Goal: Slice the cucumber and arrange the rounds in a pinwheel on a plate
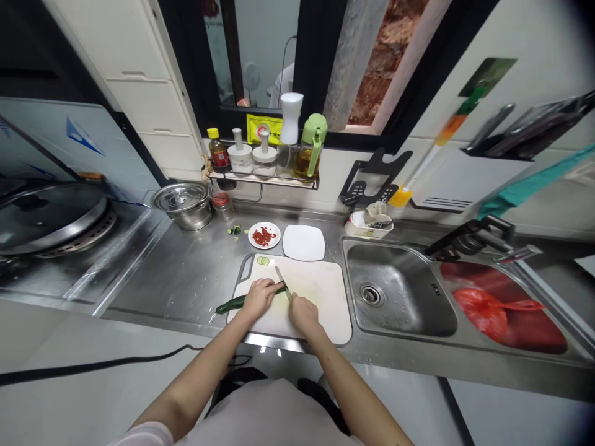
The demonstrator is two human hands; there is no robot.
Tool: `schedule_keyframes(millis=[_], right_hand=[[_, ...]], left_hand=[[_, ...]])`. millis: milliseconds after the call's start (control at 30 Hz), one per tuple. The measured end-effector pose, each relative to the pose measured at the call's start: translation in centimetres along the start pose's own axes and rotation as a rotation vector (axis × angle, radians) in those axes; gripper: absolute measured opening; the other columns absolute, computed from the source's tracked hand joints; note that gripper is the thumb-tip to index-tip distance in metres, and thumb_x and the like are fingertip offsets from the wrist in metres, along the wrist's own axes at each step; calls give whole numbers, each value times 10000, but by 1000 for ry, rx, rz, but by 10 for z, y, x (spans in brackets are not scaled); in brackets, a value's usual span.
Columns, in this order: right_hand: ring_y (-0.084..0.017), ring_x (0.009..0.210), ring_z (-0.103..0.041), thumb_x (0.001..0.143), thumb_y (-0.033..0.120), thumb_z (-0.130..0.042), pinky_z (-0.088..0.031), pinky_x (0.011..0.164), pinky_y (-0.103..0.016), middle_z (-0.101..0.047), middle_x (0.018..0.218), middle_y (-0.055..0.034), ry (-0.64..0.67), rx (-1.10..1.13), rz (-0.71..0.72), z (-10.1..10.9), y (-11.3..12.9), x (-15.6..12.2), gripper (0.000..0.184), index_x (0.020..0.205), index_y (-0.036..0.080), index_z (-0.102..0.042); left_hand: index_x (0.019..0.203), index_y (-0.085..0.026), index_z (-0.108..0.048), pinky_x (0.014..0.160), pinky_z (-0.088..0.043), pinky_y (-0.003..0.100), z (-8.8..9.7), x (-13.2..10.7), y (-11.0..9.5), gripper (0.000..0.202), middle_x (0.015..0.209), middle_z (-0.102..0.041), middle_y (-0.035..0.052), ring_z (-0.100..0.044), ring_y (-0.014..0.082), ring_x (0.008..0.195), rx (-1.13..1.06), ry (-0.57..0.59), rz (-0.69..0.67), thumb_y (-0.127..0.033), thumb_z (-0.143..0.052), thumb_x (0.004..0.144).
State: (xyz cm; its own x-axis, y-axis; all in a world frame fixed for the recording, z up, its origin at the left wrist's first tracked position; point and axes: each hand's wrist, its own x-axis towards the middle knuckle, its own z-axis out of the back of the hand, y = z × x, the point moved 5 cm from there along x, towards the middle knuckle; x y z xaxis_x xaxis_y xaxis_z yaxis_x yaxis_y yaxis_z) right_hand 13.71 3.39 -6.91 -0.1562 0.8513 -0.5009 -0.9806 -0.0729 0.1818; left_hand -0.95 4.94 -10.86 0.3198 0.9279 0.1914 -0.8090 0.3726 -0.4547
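A dark green cucumber (pixel 231 305) lies across the left side of a white cutting board (pixel 325 310). My left hand (pixel 260 299) is closed over the cucumber near its right end. In my right hand (pixel 304 316) is a knife (pixel 281 277), its blade angled up and to the left against the cucumber's cut end. Two pale cucumber slices (pixel 263 261) rest at the board's top left. Behind the board stand a plate of chopped red pieces (pixel 264 236) and a white square plate (pixel 304 242). Small green scraps (pixel 235 230) lie on the counter.
Right of the board is a steel sink (pixel 400 291), with a red bag (pixel 481 313) in the second basin. A lidded pot (pixel 186 207) and a small jar (pixel 223 206) stand at back left. Above, a shelf (pixel 264 179) bears seasonings and an oil bottle (pixel 310 148).
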Motion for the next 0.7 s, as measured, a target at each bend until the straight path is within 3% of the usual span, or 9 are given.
schedule_keyframes(millis=[233, 700], right_hand=[[-236, 1020, -663, 906, 83, -339, -451, 786, -310, -701, 1027, -159, -14, 19, 5, 7, 6, 7, 346, 1164, 131, -564], [-233, 990, -658, 938, 176, -359, -436, 762, -306, -697, 1032, -137, 0, 44, -14, -2, -16, -10, 300, 1144, 152, -574]], left_hand=[[1245, -345, -638, 883, -381, 359, 4, 0, -3, 357, 1014, -652, 39, -554, 179, 944, 58, 13, 19, -238, -456, 958], [1273, -333, -614, 927, -343, 367, 10, 3, -3, 392, 1054, -666, 38, -574, 186, 977, 42, 99, 107, -211, -432, 947]])
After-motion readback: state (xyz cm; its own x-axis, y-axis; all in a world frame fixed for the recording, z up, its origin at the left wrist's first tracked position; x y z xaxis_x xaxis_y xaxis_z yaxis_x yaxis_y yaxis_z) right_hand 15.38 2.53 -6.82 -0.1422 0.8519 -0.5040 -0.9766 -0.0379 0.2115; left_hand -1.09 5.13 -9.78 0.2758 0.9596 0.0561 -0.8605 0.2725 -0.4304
